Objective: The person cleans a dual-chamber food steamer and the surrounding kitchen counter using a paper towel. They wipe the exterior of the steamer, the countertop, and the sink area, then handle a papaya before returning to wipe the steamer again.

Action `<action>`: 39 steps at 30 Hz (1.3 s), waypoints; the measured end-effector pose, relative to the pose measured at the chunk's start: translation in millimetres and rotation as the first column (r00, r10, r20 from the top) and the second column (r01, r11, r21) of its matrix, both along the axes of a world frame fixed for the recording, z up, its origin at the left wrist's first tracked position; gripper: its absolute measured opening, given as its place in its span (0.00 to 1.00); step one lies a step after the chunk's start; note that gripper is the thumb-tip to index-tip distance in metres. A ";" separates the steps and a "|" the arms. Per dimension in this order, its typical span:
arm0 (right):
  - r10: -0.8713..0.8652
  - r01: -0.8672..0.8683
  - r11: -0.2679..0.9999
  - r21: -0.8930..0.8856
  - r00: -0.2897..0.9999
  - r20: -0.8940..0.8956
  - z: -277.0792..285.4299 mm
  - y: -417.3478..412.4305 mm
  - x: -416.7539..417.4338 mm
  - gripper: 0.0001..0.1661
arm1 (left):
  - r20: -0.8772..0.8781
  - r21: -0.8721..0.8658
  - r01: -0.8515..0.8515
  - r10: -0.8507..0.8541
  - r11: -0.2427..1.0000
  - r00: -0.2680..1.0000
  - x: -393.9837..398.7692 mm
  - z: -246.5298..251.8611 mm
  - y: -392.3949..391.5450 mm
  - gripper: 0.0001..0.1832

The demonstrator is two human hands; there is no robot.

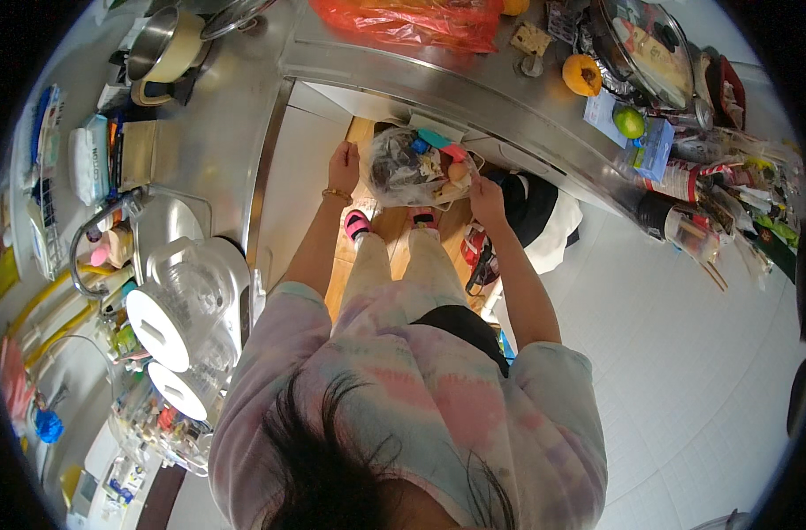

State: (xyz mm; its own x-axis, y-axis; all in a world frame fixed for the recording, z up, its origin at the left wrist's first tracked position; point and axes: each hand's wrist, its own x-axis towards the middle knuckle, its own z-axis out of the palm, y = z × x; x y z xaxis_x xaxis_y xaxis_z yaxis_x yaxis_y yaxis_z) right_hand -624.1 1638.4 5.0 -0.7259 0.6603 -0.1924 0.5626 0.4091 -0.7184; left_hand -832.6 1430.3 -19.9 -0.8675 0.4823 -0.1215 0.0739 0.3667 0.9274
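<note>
A clear plastic bag (398,173) filled with mixed waste hangs open at its top in front of my legs. Inside lie a blue crumpled piece (419,145), a teal and pink wrapper (443,143) and what looks like an eggshell (457,173). My right hand (488,200) grips the bag's right edge between thumb and fingers. Just off its left edge, my left hand (343,167) is curled into a fist; whether it pinches the thin film is too unclear to see. A beaded bracelet (337,195) circles my left wrist.
A steel counter (403,76) runs ahead, bearing a red plastic bag (409,20), a cut orange fruit (582,75) and a green lime (629,122). Left is a sink with a faucet (78,255) and white-lidded containers (158,328). Black and white cloth (542,212) hangs at right.
</note>
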 end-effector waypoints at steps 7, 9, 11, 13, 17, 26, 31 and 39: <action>0.130 -0.110 0.990 -0.093 0.959 0.251 -14.7 24.1 0.3 0.16 | 0.205 0.025 0.095 -0.098 0.995 0.974 13.7 -19.5 7.2 0.10; 0.118 -0.082 0.983 -0.165 0.968 0.221 -20.8 29.6 1.4 0.17 | 0.319 -0.033 0.186 -0.166 0.982 0.933 17.6 -11.2 17.9 0.10; 0.077 -0.026 0.947 -0.319 0.986 0.147 -9.6 19.3 -6.7 0.17 | 0.007 -0.051 0.282 -0.282 0.958 0.959 21.3 -23.3 7.3 0.14; 0.087 -0.055 0.978 -0.199 0.985 0.152 3.5 4.4 -11.8 0.24 | -0.129 -0.043 0.343 -0.346 0.938 0.930 21.5 -48.3 -12.6 0.30; 0.090 -0.054 0.952 -0.303 0.990 0.107 -7.1 11.1 -0.9 0.31 | 0.041 -0.349 0.314 -0.320 0.883 0.947 23.9 -34.6 2.9 0.31; 0.280 -0.174 0.940 -0.295 0.886 0.370 16.7 18.2 -10.4 0.28 | 0.096 -0.478 0.030 0.018 0.878 0.995 46.0 -0.9 21.8 0.26; 0.414 -0.713 0.675 0.191 0.580 0.702 62.4 9.3 -40.6 0.27 | -0.094 -0.208 -0.171 0.155 0.963 0.983 82.1 64.3 -33.5 0.30; 0.811 -0.806 0.583 -0.107 0.584 0.022 96.3 -66.3 -194.8 0.17 | 0.211 -0.013 -0.476 0.467 0.880 0.859 196.4 104.6 -192.1 0.17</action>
State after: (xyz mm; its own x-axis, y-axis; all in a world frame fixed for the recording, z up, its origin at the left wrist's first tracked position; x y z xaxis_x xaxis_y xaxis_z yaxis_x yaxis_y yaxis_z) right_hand -819.0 1572.1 101.4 -0.9368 -0.2128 -0.2777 0.0705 0.6626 -0.7456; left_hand -636.2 1238.1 84.6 -0.9510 0.0295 -0.3079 -0.2884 0.2747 0.9173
